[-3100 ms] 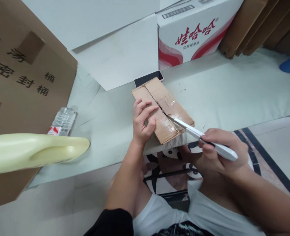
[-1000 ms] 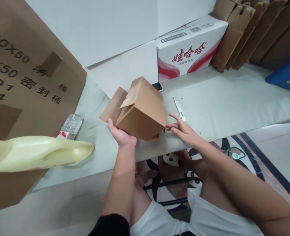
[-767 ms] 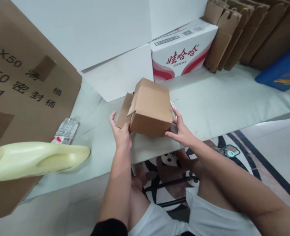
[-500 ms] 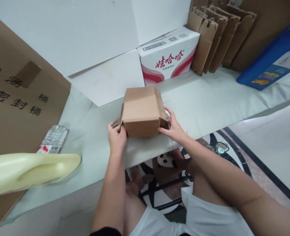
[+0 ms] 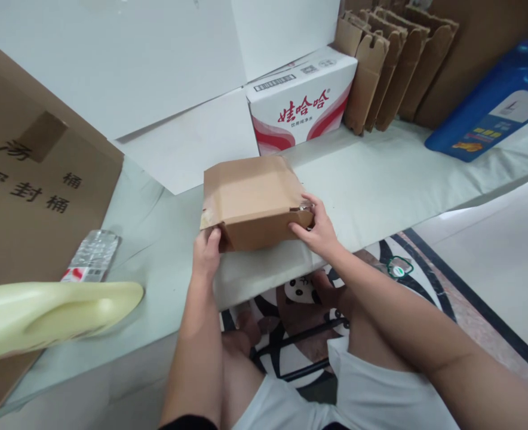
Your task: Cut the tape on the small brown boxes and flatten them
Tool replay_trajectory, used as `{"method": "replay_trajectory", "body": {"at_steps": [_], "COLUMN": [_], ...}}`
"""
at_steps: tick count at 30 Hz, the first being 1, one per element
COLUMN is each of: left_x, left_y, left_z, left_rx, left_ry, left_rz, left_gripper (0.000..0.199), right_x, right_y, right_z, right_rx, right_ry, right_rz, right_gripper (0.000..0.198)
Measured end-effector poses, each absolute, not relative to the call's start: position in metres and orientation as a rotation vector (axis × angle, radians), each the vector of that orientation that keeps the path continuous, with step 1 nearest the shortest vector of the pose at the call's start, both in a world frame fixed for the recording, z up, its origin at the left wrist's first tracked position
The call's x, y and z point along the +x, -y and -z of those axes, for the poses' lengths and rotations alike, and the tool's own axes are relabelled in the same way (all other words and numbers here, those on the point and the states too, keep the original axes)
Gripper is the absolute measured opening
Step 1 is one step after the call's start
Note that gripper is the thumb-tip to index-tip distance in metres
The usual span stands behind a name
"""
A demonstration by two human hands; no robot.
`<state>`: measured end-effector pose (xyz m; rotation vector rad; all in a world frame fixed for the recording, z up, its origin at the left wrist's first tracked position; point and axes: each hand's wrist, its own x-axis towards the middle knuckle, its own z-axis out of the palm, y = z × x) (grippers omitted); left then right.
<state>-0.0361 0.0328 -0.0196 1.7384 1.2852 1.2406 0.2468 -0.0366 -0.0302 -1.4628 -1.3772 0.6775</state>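
A small brown cardboard box rests on the pale green cloth in front of me. My left hand grips its near left corner, with the thumb on the front edge and the other fingers mostly hidden under the side flap. At the near right corner, my right hand holds the side, thumb on the front face and fingers over the flap. Both side flaps of the lid stick outward. Some clear tape or film shows at the left flap and by my right fingers.
Behind stand a white and red carton, several folded brown cardboard pieces and a blue bottle. At left are a large brown carton, a clear plastic bottle and a yellow bottle. White board leans behind the box.
The box's side flaps have swung up and outward, so its top looks wider. My left thumb has moved up onto the corner. The view has shifted slightly.
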Motion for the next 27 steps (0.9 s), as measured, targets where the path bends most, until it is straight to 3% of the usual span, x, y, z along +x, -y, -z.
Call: {"method": "replay_trajectory", "body": {"at_steps": [5, 9, 14, 17, 22, 27], "left_x": [-0.026, -0.028, -0.040, -0.041, -0.042, -0.051], "left_y": [-0.023, -0.018, -0.018, -0.023, -0.033, -0.040], "left_z": [0.004, -0.002, -0.006, -0.005, 0.004, 0.014], "left_rx": [1.590, 1.422, 1.254, 1.313, 1.312, 1.051], "left_ry": [-1.286, -1.135, -0.968, -1.189, -1.456, -1.269], "left_rz": [-1.240, -1.265, -0.992, -1.214, -1.278, -1.400], "left_gripper": [0.035, 0.049, 0.040, 0.022, 0.048, 0.020], "right_x": [0.250, 0.253, 0.260, 0.263, 0.267, 0.269], "right_y": [0.034, 0.030, 0.026, 0.025, 0.029, 0.032], "right_z": [0.027, 0.025, 0.024, 0.024, 0.023, 0.027], "right_rx": [-1.368, -1.301, -1.345, -1.287, -1.167, -1.111], "right_ry": [1.264, 1.185, 1.056, 0.941, 0.851, 1.026], "right_rz": [-0.606, -0.594, -0.674, -0.733, -0.896, -0.942], "right_gripper": [0.057, 0.043, 0.029, 0.025, 0.021, 0.022]}}
